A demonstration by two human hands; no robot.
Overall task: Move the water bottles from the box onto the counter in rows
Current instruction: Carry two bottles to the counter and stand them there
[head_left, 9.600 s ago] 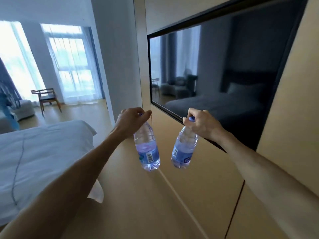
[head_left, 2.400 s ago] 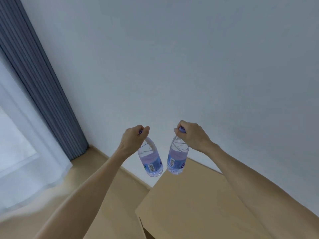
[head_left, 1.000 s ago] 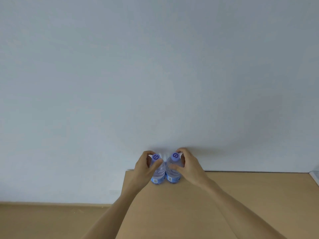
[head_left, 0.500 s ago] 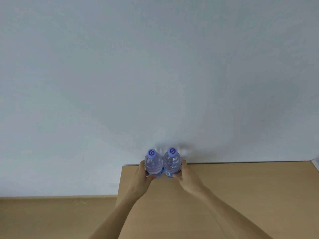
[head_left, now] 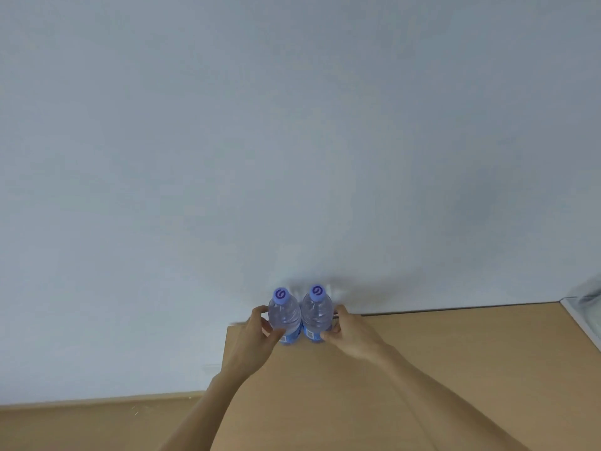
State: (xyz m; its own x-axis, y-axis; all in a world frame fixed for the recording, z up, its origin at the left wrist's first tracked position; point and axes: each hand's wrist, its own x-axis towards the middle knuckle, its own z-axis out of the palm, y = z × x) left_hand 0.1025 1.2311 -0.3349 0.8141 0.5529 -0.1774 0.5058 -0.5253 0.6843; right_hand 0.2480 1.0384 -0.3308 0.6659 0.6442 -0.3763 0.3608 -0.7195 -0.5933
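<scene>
Two clear water bottles with purple caps and blue labels stand upright, side by side and touching, at the back left corner of the tan wooden counter, close to the wall. My left hand wraps the left bottle from its left side, thumb in front of the label. My right hand grips the right bottle from its right side. Both bottles rest on the counter. The box is not in view.
A plain pale wall rises right behind the bottles. The counter's left edge drops to a wooden floor. A white-edged object sits at the counter's far right end.
The bottles were carried by their caps and set down at the counter's corner. My hands slid from the caps down to the bottle bodies; in the last half second they barely moved.
</scene>
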